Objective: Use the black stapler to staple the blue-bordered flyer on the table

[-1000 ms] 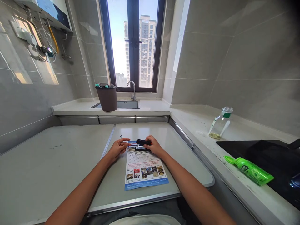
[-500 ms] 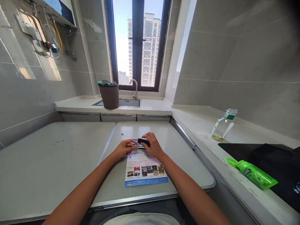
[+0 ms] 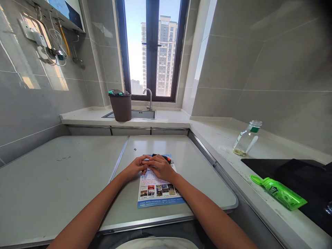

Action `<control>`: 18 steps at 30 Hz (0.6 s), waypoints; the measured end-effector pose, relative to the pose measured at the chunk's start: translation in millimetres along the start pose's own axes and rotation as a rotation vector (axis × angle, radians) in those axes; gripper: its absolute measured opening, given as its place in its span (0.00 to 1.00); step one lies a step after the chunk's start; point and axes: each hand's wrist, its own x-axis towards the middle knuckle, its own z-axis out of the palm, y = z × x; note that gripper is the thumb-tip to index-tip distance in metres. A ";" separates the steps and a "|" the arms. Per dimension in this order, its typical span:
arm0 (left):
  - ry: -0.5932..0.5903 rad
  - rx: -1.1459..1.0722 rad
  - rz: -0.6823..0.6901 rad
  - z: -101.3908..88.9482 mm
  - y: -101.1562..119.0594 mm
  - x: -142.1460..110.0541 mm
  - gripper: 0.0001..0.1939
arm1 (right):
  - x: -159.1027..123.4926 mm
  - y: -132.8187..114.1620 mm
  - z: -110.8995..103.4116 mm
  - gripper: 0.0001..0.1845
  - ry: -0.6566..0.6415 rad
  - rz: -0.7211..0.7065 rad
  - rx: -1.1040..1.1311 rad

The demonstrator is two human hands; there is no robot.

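A black stapler (image 3: 166, 158) with an orange-red end lies on the upper part of a printed flyer (image 3: 153, 202), mostly covered by my hands. My left hand (image 3: 137, 165) is closed at the left end of the stapler, its thumb and fingers pinched together. Over the stapler's middle rests my right hand (image 3: 162, 168), bent inward so that its fingertips meet those of the left. What lies right between the fingertips is hidden. The flyer has a blue bottom band and a row of small photos, and is flat on the pale tabletop (image 3: 207, 186).
Small dark bits (image 3: 135, 149) lie beyond the flyer. On the back counter a brown bin (image 3: 121, 108) stands beside the sink (image 3: 142, 114) and tap (image 3: 150, 98). On the right counter are a glass jar (image 3: 245, 141), a green squeeze pouch (image 3: 284, 193) and a black hob (image 3: 316, 207).
My right hand has moved left and turned over the stapler, bringing its fingertips to my left hand. The stapler's raised black top has lowered, and its orange-red end now shows.
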 end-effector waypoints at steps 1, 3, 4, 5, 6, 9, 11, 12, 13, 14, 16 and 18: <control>-0.007 0.002 -0.011 0.6 1.0 -0.7 0.30 | 0.1 0.1 0.0 0.12 -0.002 -0.004 -0.006; -0.026 0.013 -0.024 1.7 3.2 -2.0 0.32 | -0.2 0.2 0.8 0.12 -0.002 -0.007 -0.016; -0.037 0.019 -0.027 2.2 4.2 -2.5 0.32 | -0.4 0.0 1.4 0.11 -0.001 -0.007 -0.018; -0.048 0.025 -0.029 2.5 5.0 -2.9 0.33 | -0.6 -0.4 1.9 0.11 -0.001 -0.007 -0.015; -0.053 0.028 -0.029 2.6 5.5 -3.1 0.34 | -0.6 -0.7 2.2 0.11 -0.001 -0.008 -0.009; -0.021 0.033 -0.008 0.8 5.2 -2.5 0.35 | 0.2 1.0 -0.5 0.10 0.051 0.026 0.016; 0.064 0.044 0.030 -2.6 3.6 -1.1 0.34 | 0.1 8.0 -6.9 0.08 0.149 0.116 0.005; 0.120 0.057 0.050 -4.9 2.5 -0.2 0.32 | -0.8 14.1 -11.7 0.07 0.208 0.180 -0.015; 0.179 0.074 0.069 -7.6 1.3 0.9 0.29 | -2.7 22.1 -17.2 0.07 0.264 0.251 -0.046; 0.234 0.092 0.082 -10.6 0.0 2.0 0.27 | -5.8 31.6 -23.2 0.06 0.314 0.322 -0.084; 0.324 0.128 0.088 -16.8 -2.8 4.1 0.25 | -15.6 53.8 -35.1 0.04 0.384 0.470 -0.170; 0.399 0.159 0.069 -22.9 -5.8 5.9 0.24 | -29.3 76.8 -44.7 0.02 0.410 0.612 -0.276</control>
